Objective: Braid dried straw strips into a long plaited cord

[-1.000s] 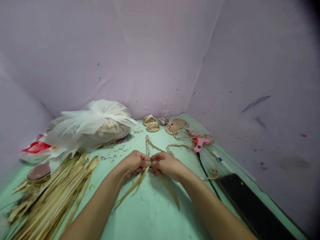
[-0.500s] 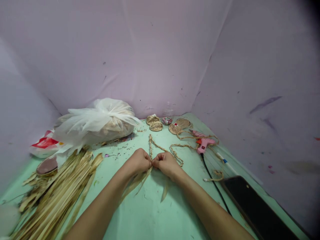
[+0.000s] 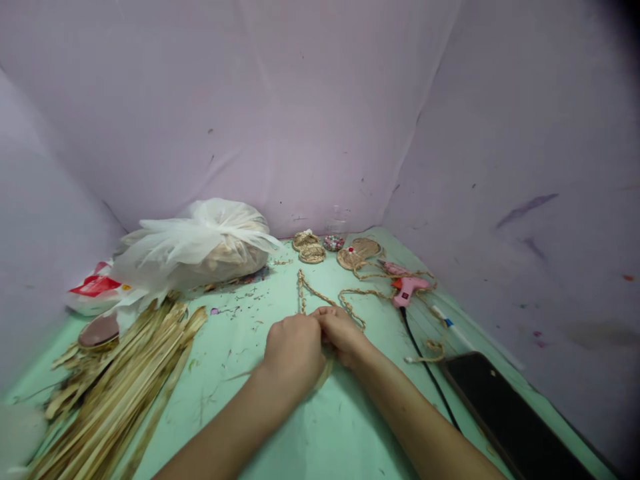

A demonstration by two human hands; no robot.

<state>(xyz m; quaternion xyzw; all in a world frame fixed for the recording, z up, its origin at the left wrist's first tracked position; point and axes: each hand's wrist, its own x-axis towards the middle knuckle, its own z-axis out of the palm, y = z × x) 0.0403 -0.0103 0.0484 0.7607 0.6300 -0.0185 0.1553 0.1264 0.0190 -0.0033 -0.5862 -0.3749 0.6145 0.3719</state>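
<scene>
A thin braided cord (image 3: 301, 288) of dried fibre runs up the table from between my hands, bends at the top and loops back down to the right. My left hand (image 3: 296, 348) is closed at the cord's near end, its back toward me hiding most of what it grips. My right hand (image 3: 340, 330) touches it from the right, thumb and fingers pinched on the same end. Pale loose strands (image 3: 325, 375) poke out beneath both hands. The exact hold of each finger on the strands is hidden.
Left lies a bundle of dried fibre strips (image 3: 115, 393), behind it a white plastic bag (image 3: 200, 247). Woven slippers (image 3: 311, 252) and a jar of beads (image 3: 334, 241) stand at the back. A pink glue gun (image 3: 411, 288), its black cord and a phone (image 3: 510, 407) lie right.
My left hand has moved right and rolled over, now overlapping the right hand and covering the braid's end. The loose strands on the left have swung in under the hands.
</scene>
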